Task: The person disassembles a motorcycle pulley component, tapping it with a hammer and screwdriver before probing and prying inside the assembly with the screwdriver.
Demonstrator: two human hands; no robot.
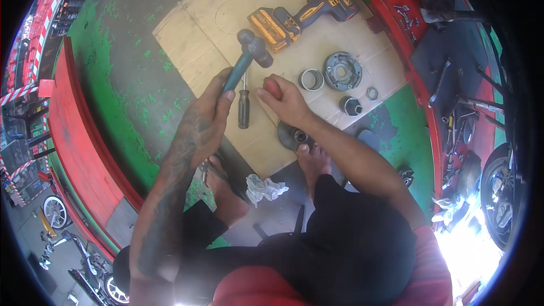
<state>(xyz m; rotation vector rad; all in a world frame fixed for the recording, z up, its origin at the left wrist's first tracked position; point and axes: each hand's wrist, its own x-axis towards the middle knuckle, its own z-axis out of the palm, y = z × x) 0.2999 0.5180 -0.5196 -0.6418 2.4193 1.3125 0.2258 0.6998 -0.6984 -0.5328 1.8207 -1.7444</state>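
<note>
My left hand (213, 105) is closed round the teal handle of a hammer (238, 70), its dark head raised over the cardboard. To the right of it, my right hand (288, 103) makes a fist round a red-handled tool (272, 87); the tool's lower end is hidden. Below that fist, beside my right foot, sits a dark round metal part (288, 136) with a hub at its middle. A screwdriver (243, 110) with a dark handle lies between my forearms, touched by neither hand.
On the cardboard sheet (192, 39) lie a yellow-black cordless impact wrench (320, 8), a metal ring (311, 80), a round clutch-like plate (342, 71), a socket (351, 105) and a hex nut (372, 93). A crumpled white rag (265, 189) lies between my feet. Red metal frames (85, 136) flank both sides.
</note>
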